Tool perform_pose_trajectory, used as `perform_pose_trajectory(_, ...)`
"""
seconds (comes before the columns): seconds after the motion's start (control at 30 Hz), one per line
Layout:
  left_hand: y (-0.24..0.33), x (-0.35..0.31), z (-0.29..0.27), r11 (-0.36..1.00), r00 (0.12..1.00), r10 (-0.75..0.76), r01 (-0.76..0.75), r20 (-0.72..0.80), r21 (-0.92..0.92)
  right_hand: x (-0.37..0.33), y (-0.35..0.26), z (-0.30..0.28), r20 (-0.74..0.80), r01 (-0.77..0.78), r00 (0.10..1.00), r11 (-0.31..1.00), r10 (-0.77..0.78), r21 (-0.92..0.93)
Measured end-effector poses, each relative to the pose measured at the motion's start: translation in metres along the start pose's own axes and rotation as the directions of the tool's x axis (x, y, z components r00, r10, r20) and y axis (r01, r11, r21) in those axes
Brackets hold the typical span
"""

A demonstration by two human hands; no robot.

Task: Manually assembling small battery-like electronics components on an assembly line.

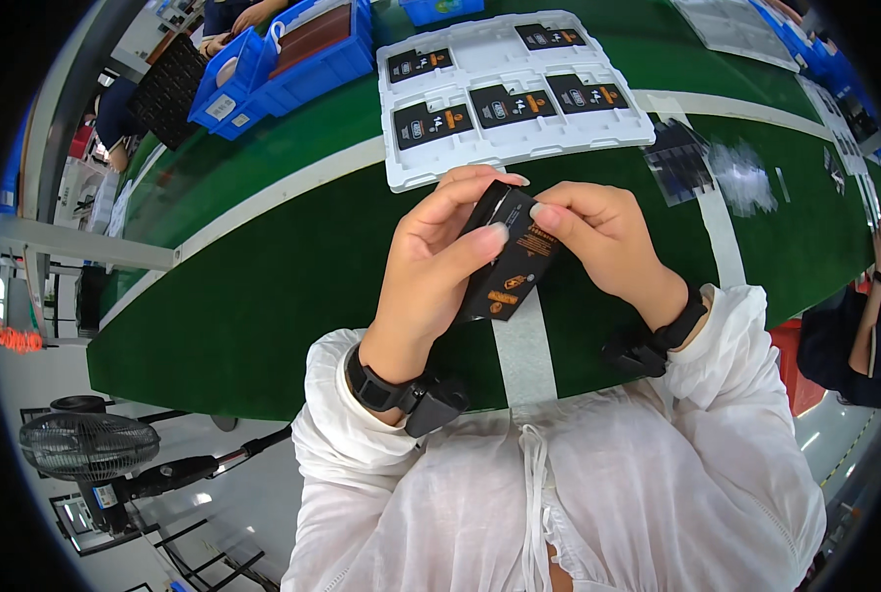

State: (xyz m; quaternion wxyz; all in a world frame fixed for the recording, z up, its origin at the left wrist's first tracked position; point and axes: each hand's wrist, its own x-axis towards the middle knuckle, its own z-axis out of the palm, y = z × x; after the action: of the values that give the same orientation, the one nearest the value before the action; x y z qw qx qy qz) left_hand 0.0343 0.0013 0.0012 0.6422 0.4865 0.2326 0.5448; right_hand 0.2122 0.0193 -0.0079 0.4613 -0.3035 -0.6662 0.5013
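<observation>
Over the green bench (263, 326), pedestal fan (90, 444) at left, our left hand (431, 252) and right hand (608, 237) are closely pinching one black battery (521, 264).

Bright light, glints on floor (263, 501), sharp centre; curved edges, black corners

From my distant station, I am viewing a green table (263, 335), its near left corner curving above a pale, glossy floor (248, 493). Beyond that corner, a black fan (90, 446) is standing; a white beam (85, 245) is meeting the left edge. Past the right edge, light is glinting beside a yellow floor line (848, 449).
</observation>
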Motion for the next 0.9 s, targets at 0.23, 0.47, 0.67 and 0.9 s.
perform_pose_trajectory(0.23,-0.012,0.0,0.007,0.999,0.987,-0.006,0.011,0.163,-0.034,-0.004,0.01,0.003,0.222,-0.24,0.965,0.798,0.136,0.553)
perform_pose_trajectory(0.47,-0.011,-0.004,0.01,0.981,0.947,0.043,-0.101,0.318,0.166,-0.003,0.009,0.007,0.225,-0.299,0.954,0.609,0.197,0.734)
perform_pose_trajectory(0.67,0.011,0.001,-0.005,0.896,0.952,-0.014,-0.123,0.305,0.427,0.006,-0.004,-0.015,-0.047,0.23,0.965,0.922,-0.257,-0.311)
perform_pose_trajectory(0.9,0.007,0.006,-0.005,0.841,0.909,-0.063,-0.174,0.411,0.512,0.006,-0.005,-0.02,0.053,0.345,0.931,0.826,-0.361,-0.445)
